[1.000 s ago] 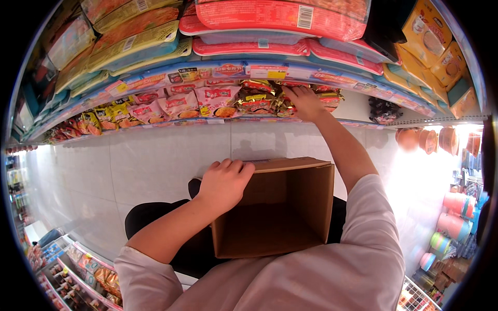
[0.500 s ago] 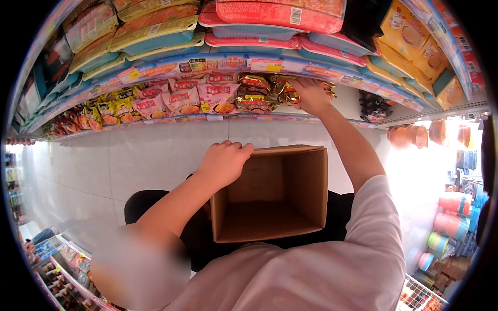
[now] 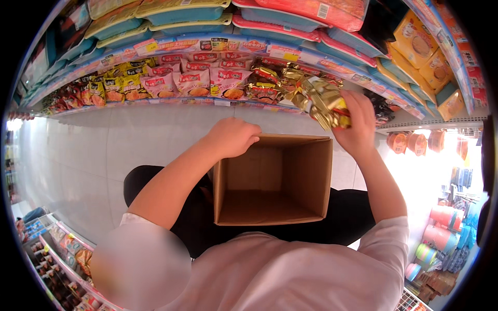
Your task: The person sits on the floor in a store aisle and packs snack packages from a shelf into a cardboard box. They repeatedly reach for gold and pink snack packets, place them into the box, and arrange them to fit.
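Note:
An open cardboard box (image 3: 306, 179) with nothing inside stands upright on my lap. My left hand (image 3: 234, 137) grips its top left corner, fingers curled over the rim. My right hand (image 3: 358, 116) is closed around a gold snack packet (image 3: 326, 101), held just in front of the lower shelf, above and beyond the box's far right corner. Other gold and dark packets (image 3: 263, 83) stay on the shelf beside it; whether the held one is a single packet or several together is hard to make out.
Pink packets (image 3: 194, 85) and yellow packets (image 3: 124, 88) line the lower shelf to the left. Sealed trays (image 3: 187, 26) are stacked on the shelf above. At the right hang round tubs (image 3: 416, 143), with stacked plastic cups (image 3: 441, 236) lower down. Pale floor tiles (image 3: 150, 137) lie beyond my knees.
My right hand has drawn back from the shelf, bringing the gold snack packet toward me. My left hand remains on the box's corner.

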`<action>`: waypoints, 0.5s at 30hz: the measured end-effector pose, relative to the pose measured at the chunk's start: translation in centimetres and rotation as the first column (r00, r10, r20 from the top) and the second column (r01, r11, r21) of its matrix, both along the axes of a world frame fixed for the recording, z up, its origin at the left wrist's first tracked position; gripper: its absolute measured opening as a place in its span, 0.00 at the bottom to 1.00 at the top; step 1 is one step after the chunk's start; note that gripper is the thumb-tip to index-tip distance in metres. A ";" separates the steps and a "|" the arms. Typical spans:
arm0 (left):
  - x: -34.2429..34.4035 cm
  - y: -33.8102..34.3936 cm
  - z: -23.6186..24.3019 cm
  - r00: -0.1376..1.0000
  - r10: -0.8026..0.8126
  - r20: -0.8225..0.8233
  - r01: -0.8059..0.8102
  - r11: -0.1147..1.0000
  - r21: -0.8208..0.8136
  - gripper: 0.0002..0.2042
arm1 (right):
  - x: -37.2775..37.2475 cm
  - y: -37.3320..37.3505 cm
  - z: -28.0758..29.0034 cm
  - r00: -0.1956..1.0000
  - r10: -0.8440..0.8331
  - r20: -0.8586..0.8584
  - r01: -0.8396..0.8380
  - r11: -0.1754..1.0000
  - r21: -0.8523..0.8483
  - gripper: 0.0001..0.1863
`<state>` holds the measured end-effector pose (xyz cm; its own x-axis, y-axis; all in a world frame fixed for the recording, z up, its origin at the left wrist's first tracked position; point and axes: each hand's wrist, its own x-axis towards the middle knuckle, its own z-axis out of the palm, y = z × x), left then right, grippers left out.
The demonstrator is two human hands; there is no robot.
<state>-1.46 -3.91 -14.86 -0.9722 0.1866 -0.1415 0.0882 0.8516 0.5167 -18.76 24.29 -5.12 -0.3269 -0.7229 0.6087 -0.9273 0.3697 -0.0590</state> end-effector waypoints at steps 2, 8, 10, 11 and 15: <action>0.0 -0.1 -0.4 1.000 -0.003 -0.013 0.003 0.999 0.032 0.10 | 3.6 0.0 2.9 0.983 -0.013 0.182 0.019 0.999 -0.033 0.39; -0.7 -1.4 0.9 0.986 -0.035 0.163 0.005 0.983 0.182 0.11 | 9.5 -2.5 3.9 0.771 0.275 0.575 -0.428 0.892 0.147 0.33; -1.0 -1.2 0.8 0.984 -0.031 0.175 0.000 0.984 0.177 0.11 | 10.8 -3.4 1.7 0.726 0.334 0.601 -0.571 0.780 0.256 0.32; -1.1 -1.1 1.0 0.983 -0.028 0.183 -0.004 0.985 0.173 0.11 | 11.5 -3.8 0.0 0.724 0.283 0.629 -0.588 0.731 0.347 0.32; -1.1 -0.5 0.7 0.982 0.003 0.191 -0.025 0.994 0.110 0.11 | 13.9 -7.2 -8.1 0.757 0.104 0.645 -0.588 0.538 0.603 0.33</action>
<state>-2.58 -4.40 -14.17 -0.9320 0.1980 -0.3035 -0.0326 0.7884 0.6143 -4.88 17.11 -13.19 0.0045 -0.9322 -0.3619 -0.9024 0.1521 -0.4031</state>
